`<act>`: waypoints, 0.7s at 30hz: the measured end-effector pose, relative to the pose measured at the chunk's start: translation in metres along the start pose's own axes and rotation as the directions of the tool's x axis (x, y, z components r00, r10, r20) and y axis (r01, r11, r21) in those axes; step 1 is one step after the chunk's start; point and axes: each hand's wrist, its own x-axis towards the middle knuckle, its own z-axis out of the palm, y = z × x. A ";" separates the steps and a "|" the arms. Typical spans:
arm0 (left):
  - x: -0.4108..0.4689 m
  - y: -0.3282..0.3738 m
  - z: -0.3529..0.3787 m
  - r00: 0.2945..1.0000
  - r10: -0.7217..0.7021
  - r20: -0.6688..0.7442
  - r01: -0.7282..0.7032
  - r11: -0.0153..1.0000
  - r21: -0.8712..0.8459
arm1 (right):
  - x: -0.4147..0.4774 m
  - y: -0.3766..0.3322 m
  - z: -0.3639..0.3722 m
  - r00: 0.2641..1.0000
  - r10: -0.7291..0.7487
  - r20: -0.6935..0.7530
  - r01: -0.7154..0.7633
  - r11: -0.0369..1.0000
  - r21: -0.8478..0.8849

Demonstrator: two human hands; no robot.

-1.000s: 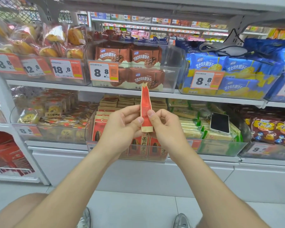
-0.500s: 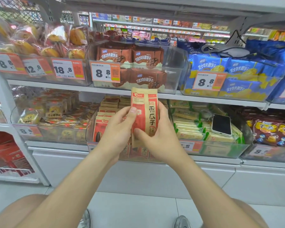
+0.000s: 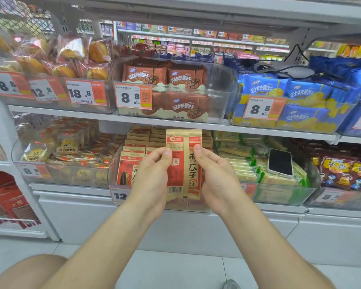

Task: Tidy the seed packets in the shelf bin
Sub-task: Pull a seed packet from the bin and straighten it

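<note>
Both my hands are up at the lower shelf with one red-and-tan paper seed packet (image 3: 183,163) between them. Left hand (image 3: 152,176) pinches the packet's left edge, thumb on the printed face, fingers curled behind. Right hand (image 3: 217,178) does the same on the right edge, thumb higher up. Both sets of fingers are closed on the packet.

The packet is upright, long axis vertical, face toward me. Its top edge is just under the lip of the grey upper shelf (image 3: 71,114) and its bottom edge hangs in front of the bin's front wall. It is in the air, not in the bin yet.

The clear plastic shelf bin (image 3: 112,174) sits straight behind and slightly below the packet. More red-and-tan packets (image 3: 131,163) stand upright, face forward, at its front left, with others stacked flat toward the back. The bin's front right is mostly hidden by my hands, so I can't tell how it is filled.

Key relation: the bin is dead ahead, both hands are about equally near it, and the packet's long axis matches the standing row. My guess is that the next move is forward over the front wall and then down, with no turning needed. The risk I see is the bottom edge catching the wall, or the top clipping the upper shelf.

A white-cased phone (image 3: 279,161) lies on packs in the next bin to the right, well apart.
</note>
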 end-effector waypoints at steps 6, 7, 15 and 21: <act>-0.001 0.000 0.001 0.999 0.043 -0.032 -0.044 0.999 -0.023 | 0.000 -0.005 -0.001 1.000 0.023 0.014 -0.023 1.000 0.008; -0.001 0.000 0.001 0.996 0.074 -0.054 -0.076 0.997 -0.028 | 0.000 -0.005 -0.002 1.000 0.008 0.009 -0.008 1.000 -0.021; -0.002 0.000 -0.003 0.908 0.415 0.053 -0.387 0.786 0.483 | -0.002 -0.007 -0.002 0.989 -0.122 -0.078 0.104 0.974 -0.199; -0.001 -0.007 0.001 0.872 0.489 0.036 -0.426 0.720 0.548 | -0.005 -0.004 0.001 0.958 -0.270 -0.098 0.225 0.918 -0.327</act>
